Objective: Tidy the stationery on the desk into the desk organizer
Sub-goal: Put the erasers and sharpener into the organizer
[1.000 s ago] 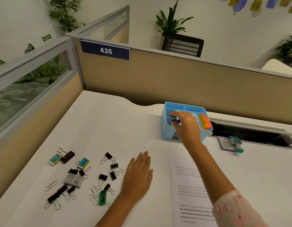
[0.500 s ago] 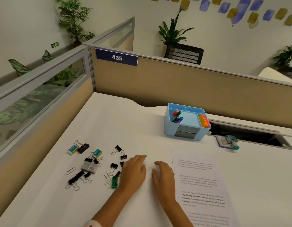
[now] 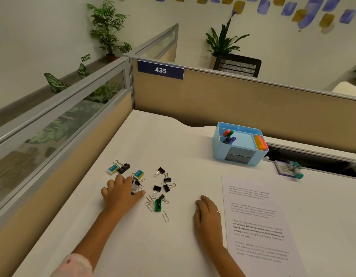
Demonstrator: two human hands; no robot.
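The right hand [image 3: 208, 213] had come back from the blue organizer [image 3: 240, 154] at the far right, where it was a second earlier, and lay flat and released on the desk [image 3: 173, 140], holding nothing, just left of the printed sheet [image 3: 259, 222]. Pens [image 3: 228, 136] stood in the organizer's left compartment, sticky notes [image 3: 260, 142] in its right one, so that drop looked done.

The left hand [image 3: 121, 193] had slid left into the loose pile and its fingers curled over the small white staple box [image 3: 134, 189], thumb beside it. It looked like a grasp starting; whether the box was lifted I couldn't tell.

Still out on the desk: two erasers [image 3: 113, 169], black binder clips [image 3: 157, 188], paper clips [image 3: 165, 216], a green sharpener [image 3: 158, 204]. Most of the tidying remained, and the pile sat well apart from the organizer.
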